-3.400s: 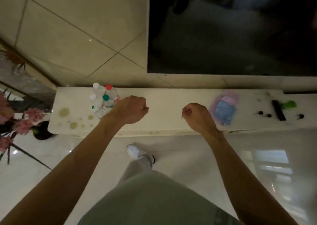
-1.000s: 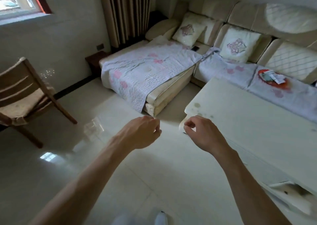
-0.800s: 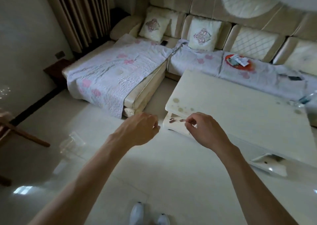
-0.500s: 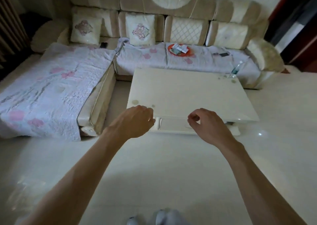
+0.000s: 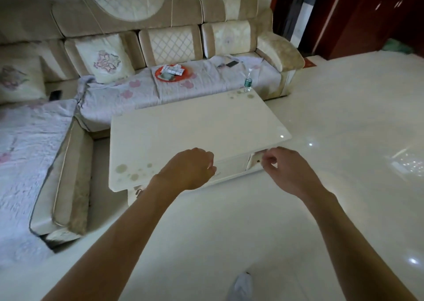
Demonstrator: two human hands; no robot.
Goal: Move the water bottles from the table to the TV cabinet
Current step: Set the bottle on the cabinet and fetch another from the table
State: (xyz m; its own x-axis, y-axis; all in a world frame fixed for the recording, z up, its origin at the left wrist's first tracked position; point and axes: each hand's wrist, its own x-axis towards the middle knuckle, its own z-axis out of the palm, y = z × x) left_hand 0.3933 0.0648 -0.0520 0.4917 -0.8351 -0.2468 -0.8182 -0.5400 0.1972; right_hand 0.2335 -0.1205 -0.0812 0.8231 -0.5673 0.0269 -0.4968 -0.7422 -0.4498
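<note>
Currently, head view, single entry. Left hand (image 5: 190, 167): fingers curled in together, holding nothing, over the near edge of the table (image 5: 195, 126). Right hand (image 5: 288, 171): fingers curled, thumb close to forefinger, nothing between them, just beyond the table's near right corner. Water bottle (image 5: 247, 83): one item, upright, on the table's far right corner, well beyond all the fingertips and a little nearer the line of the right fingers than the left; just behind it, the sofa (image 5: 174, 43). Handling, as judged: small clear plastic, light, thin-walled enough to dent under a hard squeeze, smooth and possibly slippery; best taken round the middle of the body at the label band, one hand sufficing. Fill level cannot be told. Markings: green label band; no writing or brand legible at this range.
</note>
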